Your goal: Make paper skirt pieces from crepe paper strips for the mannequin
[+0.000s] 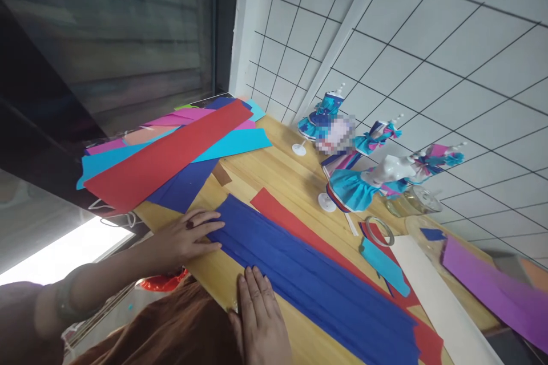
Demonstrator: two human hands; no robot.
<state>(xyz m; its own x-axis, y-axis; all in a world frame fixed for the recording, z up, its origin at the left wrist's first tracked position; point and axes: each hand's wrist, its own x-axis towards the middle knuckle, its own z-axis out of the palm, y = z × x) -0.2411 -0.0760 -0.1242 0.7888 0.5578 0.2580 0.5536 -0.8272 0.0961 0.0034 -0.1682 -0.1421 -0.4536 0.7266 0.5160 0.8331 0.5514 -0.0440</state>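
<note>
Head view: a long blue paper strip (308,274) lies slanting across the wooden table (286,145), close to both hands. The left hand (194,236) has its fingers spread, with the tips on the strip's left end. The right hand (261,313) lies flat, its long fingers pressed together, at the strip's near edge. Neither hand seems to pinch anything. A red strip (280,214) shows along the far side and pokes out past the right end.

The blue paper strip looks thin and wrinkly, so a hard tug could rip it, and a rough push could bunch it up. Its right end has no hand on it, so it might slide or turn if the left end gets pulled. A big swing of it could bump the little dress stands (353,191) or the tape roll (391,234).

I can see no brand, label or words to read on the strips, the tape roll or the table.
</note>
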